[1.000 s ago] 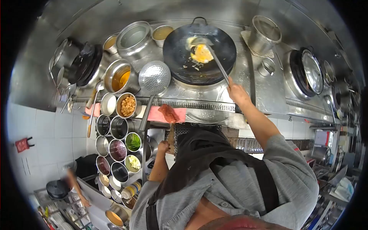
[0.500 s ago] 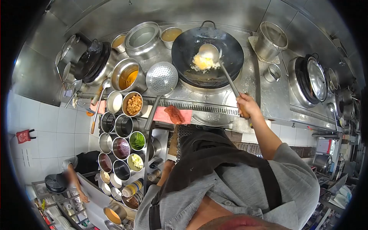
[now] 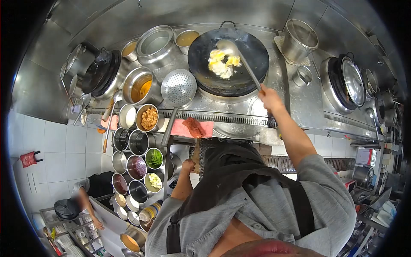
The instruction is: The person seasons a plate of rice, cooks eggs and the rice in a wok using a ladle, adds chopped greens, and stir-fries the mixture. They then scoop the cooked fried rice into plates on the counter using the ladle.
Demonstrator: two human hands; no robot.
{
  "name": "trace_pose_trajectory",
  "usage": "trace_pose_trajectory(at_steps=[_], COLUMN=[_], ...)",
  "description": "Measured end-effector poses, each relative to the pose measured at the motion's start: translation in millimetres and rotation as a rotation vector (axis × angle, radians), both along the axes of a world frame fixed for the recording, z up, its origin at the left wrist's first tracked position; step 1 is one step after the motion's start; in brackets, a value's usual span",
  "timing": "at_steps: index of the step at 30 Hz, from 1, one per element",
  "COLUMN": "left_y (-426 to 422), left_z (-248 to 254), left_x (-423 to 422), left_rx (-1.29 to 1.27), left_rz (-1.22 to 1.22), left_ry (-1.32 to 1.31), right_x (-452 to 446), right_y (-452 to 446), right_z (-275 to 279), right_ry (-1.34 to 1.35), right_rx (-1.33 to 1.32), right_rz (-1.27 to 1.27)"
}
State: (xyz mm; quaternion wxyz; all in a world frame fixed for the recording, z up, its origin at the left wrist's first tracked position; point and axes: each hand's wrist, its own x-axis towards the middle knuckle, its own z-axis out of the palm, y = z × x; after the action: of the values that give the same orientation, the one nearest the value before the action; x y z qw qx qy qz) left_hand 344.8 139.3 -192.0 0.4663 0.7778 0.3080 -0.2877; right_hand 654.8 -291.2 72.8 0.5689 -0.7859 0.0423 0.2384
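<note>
My right hand [image 3: 270, 99] is closed around the handle end of a long ladle [image 3: 248, 66]. The ladle's bowl rests in a large black wok [image 3: 252, 51], at the upper edge of soft white-and-yellow egg [image 3: 222, 68]. The wok sits on the stove, its loop handle at the far side. Down at my left side, beside my dark apron, is my left hand [image 3: 187, 165], small in view; its fingers are not clear. It is near a narrow brown upright strip below the counter edge.
A perforated skimmer [image 3: 179, 88] lies left of the wok, near a pot of orange liquid [image 3: 141, 88]. Several ingredient tins, one with fried brown pieces [image 3: 149, 118], stand at left. A red cloth [image 3: 194, 127] lies at the counter edge. Another person's arm [image 3: 87, 205] shows lower left.
The ladle has moved slightly up and left, and the egg has spread out in the wok. My right hand has shifted up and left. My left hand has risen.
</note>
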Motion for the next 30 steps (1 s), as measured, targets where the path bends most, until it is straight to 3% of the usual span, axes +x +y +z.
trace_pose_trajectory(at_steps=[1, 2, 3, 5, 7, 9, 11, 13, 15, 17, 20, 22, 23, 25, 26, 27, 29, 30], left_y=[7, 4, -3, -3, 3, -6, -2, -2, 1, 3, 4, 2, 1, 6, 5, 0, -8, -7], left_z=[-14, -7, 6, 3, -26, -9, -12, -6, -10, -19, -12, 2, 8, -4, -9, -2, 25, 25], left_x=[-5, -6, -8, -17, -47, -50, -55, -71, -83, -93, -93, -83, -76, -72, -72, -66, -49, -47], left_rx=[0.058, 0.061, 0.018, -0.027, -0.077, 0.036, 0.085, -0.007, 0.0, 0.016, 0.027, 0.024, 0.016, 0.005, -0.006, -0.009, 0.067, 0.068], left_rz=[-0.187, -0.186, -0.116, -0.043, -0.193, -0.257, -0.311, -0.076, -0.044, -0.07, -0.068, -0.05, -0.032, 0.004, 0.035, 0.035, -0.093, -0.096], left_ry=[-0.045, -0.048, -0.033, -0.02, -0.151, -0.091, 0.169, 0.074, 0.101, 0.169, 0.18, 0.122, 0.08, 0.012, -0.048, -0.048, 0.193, 0.192], right_x=[-8, -16, -32, -40, -12, 7, 13, -18, -42, -16, 12, 4, -8, -41, -50, -36, -1, 10], right_y=[8, 15, 19, 11, -3, -1, 6, 12, 11, -6, -3, 13, 10, -3, -3, -15, -21, -15], right_z=[-22, -33, -12, 8, 11, 15, -15, -11, 16, 15, 11, -9, -14, -21, 13, 11, 14, 8], right_ry=[-0.376, -0.757, -0.484, -0.034, 0.104, 0.058, -0.662, -0.597, -0.233, 0.061, 0.032, -0.51, -0.516, -0.406, -0.027, 0.086, 0.08, 0.078], right_rx=[-0.421, -0.843, -0.666, -0.034, 0.118, 0.053, -0.824, -0.889, -0.282, 0.065, 0.085, -0.732, -0.729, -0.319, 0.049, 0.098, 0.146, 0.147], right_rz=[0.055, 0.108, 0.123, 0.011, -0.086, -0.003, 0.164, 0.135, -0.007, -0.079, -0.085, 0.064, 0.065, 0.035, -0.046, -0.061, -0.029, -0.032])
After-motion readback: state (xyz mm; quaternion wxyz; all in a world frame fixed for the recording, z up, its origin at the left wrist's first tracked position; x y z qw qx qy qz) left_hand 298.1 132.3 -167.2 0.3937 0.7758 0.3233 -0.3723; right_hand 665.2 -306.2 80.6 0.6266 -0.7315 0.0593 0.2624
